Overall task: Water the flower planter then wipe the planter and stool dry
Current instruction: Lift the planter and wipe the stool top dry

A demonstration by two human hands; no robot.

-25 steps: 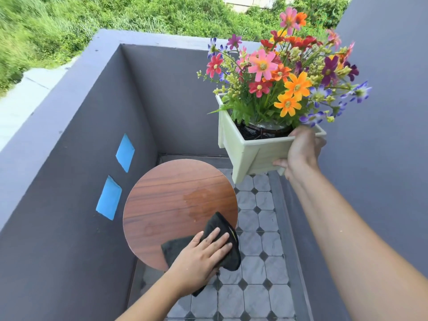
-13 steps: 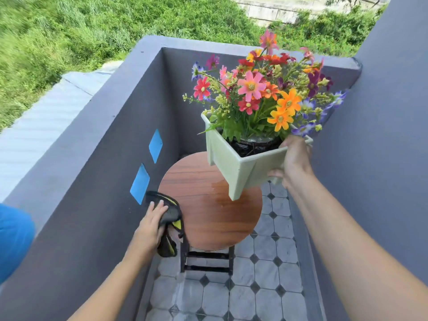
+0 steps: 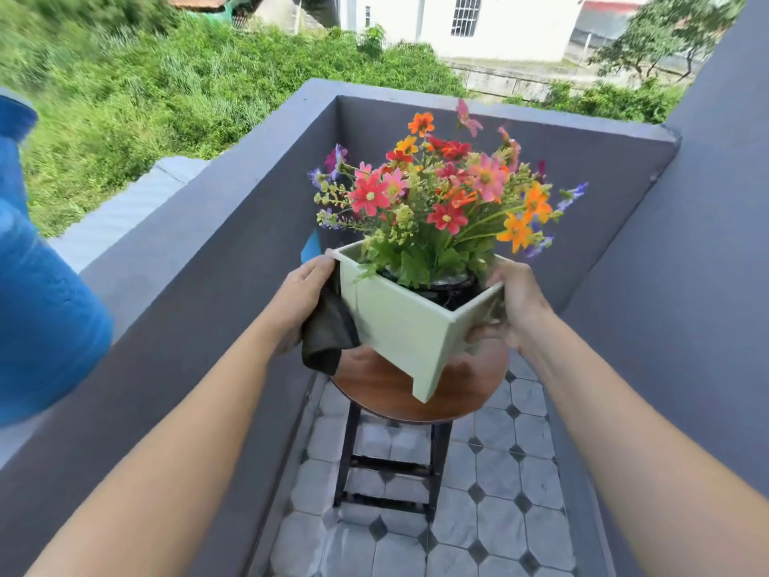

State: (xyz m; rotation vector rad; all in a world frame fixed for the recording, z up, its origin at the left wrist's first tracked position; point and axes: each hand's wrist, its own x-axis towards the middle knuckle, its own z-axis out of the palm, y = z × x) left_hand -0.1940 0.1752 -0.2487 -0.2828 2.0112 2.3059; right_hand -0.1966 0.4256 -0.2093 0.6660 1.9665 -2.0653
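Observation:
A pale green square planter [image 3: 399, 322] full of colourful flowers [image 3: 441, 193] stands on, or hovers just over, the round wooden stool [image 3: 374, 385]; whether its corner leg touches the top is unclear. My right hand [image 3: 514, 306] grips the planter's right wall. My left hand [image 3: 299, 297] holds a dark cloth [image 3: 328, 335] pressed against the planter's left wall. The cloth hangs down over the stool's left edge.
Grey balcony walls [image 3: 216, 260] close in on the left, back and right. The floor [image 3: 491, 493] is grey tile. A blue watering can [image 3: 37, 293] sits on the left wall's ledge. The stool's black legs [image 3: 349, 451] stand in the narrow floor strip.
My left hand brought the cloth up from the stool's left edge to the planter's left side. The planter came down over the stool. The view has tilted up.

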